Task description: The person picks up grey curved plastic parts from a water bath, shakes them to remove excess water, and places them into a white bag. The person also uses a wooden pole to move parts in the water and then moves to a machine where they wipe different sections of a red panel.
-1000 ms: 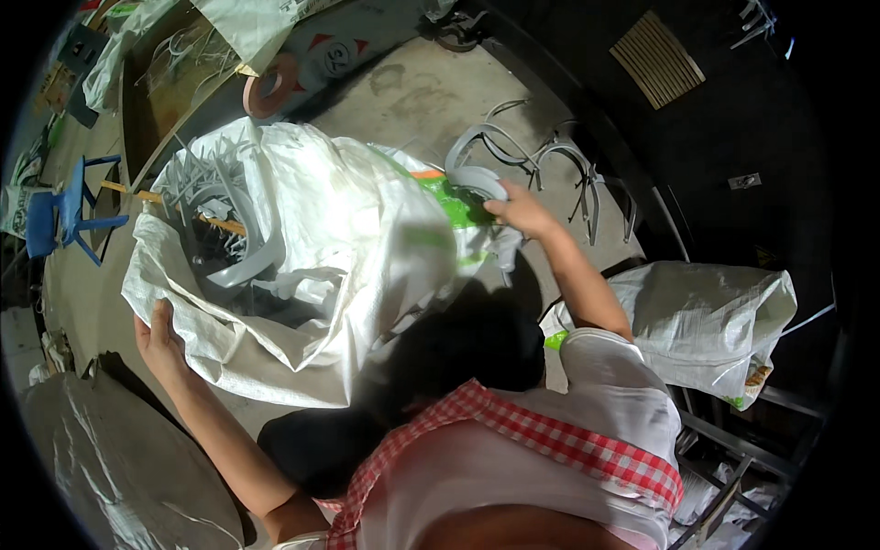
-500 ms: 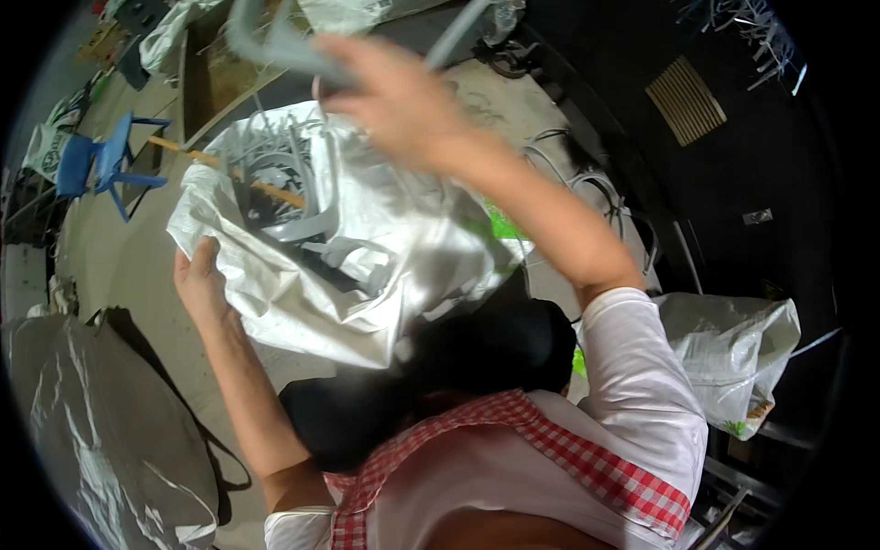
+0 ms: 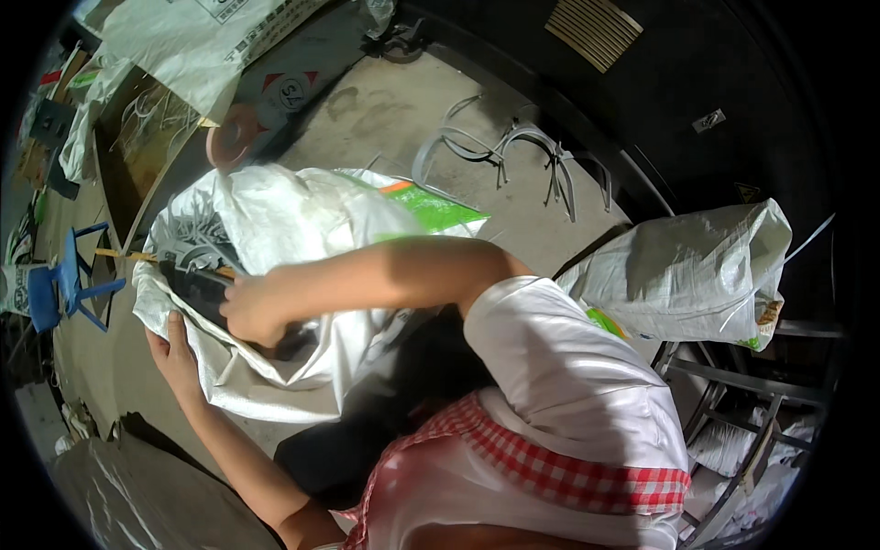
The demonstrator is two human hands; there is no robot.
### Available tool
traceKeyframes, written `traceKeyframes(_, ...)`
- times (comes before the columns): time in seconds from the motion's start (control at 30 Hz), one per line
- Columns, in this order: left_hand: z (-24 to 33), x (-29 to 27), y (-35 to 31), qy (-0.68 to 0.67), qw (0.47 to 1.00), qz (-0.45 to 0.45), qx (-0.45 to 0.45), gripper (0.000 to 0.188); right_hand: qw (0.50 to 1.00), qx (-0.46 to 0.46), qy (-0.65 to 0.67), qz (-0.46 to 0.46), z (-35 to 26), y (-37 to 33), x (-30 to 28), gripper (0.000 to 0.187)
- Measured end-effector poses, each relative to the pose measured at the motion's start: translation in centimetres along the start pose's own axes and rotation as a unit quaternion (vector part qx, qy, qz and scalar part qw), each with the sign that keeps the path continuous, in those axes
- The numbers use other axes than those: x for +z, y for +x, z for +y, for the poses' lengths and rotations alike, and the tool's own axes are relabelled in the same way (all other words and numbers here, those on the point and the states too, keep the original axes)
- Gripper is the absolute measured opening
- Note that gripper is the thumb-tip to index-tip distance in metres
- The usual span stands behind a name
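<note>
A white woven sack [image 3: 293,206] with a green patch stands in front of me with its mouth toward me. Inside its opening lie grey curved plastic pieces [image 3: 191,240], several of them in shadow. My left hand [image 3: 172,356] pinches the sack's near left rim, thumb on the inner side. Reaching across from the right, my right hand [image 3: 258,307] is down in the mouth of the sack with its fingers curled. A grey strip shows by those fingers, but the fingertips are hidden, so what they grip is unclear.
Grey hoop-shaped pieces [image 3: 513,147] lie on the floor beyond the sack. Another white sack [image 3: 678,270] rests at the right above a dark metal rack [image 3: 761,385]. A blue chair [image 3: 69,280] and an open wooden box [image 3: 137,160] are at the left.
My right hand came down from beyond the sack, where it held a grey curved piece, into the sack's mouth. The view has shifted. My left hand still holds the rim.
</note>
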State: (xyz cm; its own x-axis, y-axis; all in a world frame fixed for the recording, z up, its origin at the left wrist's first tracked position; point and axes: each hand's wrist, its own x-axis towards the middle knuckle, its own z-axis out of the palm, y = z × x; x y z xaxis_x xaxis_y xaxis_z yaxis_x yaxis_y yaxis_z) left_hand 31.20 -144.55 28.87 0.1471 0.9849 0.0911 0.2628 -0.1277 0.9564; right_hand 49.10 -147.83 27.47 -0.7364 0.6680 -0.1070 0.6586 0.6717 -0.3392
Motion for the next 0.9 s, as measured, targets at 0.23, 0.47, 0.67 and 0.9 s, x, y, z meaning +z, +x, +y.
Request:
traceKeyframes(0.23, -1.1, 0.9, -0.1, 0.024, 0.999, 0.033, -0.027, 0.047, 0.758, 0.283, 0.414, 0.418, 13.5, -17.6, -1.2, 0.046)
traceKeyframes(0.47, -1.9, 0.7, 0.0, 0.026, 0.997, 0.053, -0.043, 0.052, 0.692, 0.705, -0.076, 0.133, 28.6, -34.0, 19.5, 0.082)
traceKeyframes(0.67, -1.2, 1.3, -0.5, 0.044, 0.995, 0.078, -0.032, 0.051, 0.730, 0.665, -0.120, -0.099, 28.5, -34.1, 20.8, 0.034)
traceKeyframes(0.9, 0.2, 2.6, -0.9, 0.046, 0.995, 0.079, -0.035, 0.049, 0.808, 0.556, -0.029, 0.195, 26.0, -33.9, 15.6, 0.017)
